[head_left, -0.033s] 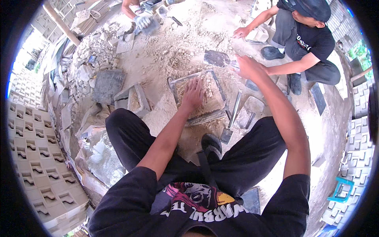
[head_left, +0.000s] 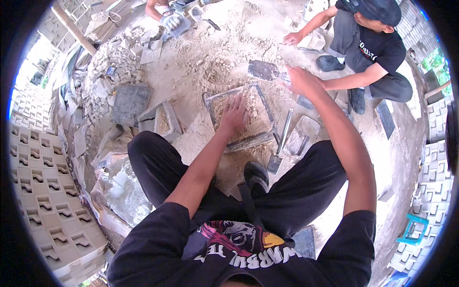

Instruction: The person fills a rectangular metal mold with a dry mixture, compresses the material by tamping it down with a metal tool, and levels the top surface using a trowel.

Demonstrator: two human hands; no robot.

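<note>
Between my knees lies a square metal mould frame [head_left: 271, 111], filled with pale sandy mix. My left hand [head_left: 234, 116] rests on that mix, fingers stretched out and palm down. Beyond the frame's far right corner, my right hand [head_left: 301, 80] grips a trowel by its handle. The trowel's flat, dark blade [head_left: 263, 70] points left, held above the sandy ground. A long metal tool [head_left: 285, 130] with a square end lies beside the frame, near my right knee.
A dark flat plate [head_left: 130, 105] and a block mould [head_left: 165, 122] lie left, beside rubble [head_left: 103, 81]. A co-worker [head_left: 373, 52] crouches at upper right; another's gloved hand [head_left: 170, 22] works at the top. Stacked patterned blocks [head_left: 52, 191] line the left; a teal stool [head_left: 413, 229] stands right.
The far co-worker's gloved hand has shifted slightly upward in the picture. My own hands and the trowel stay nearly where they were.
</note>
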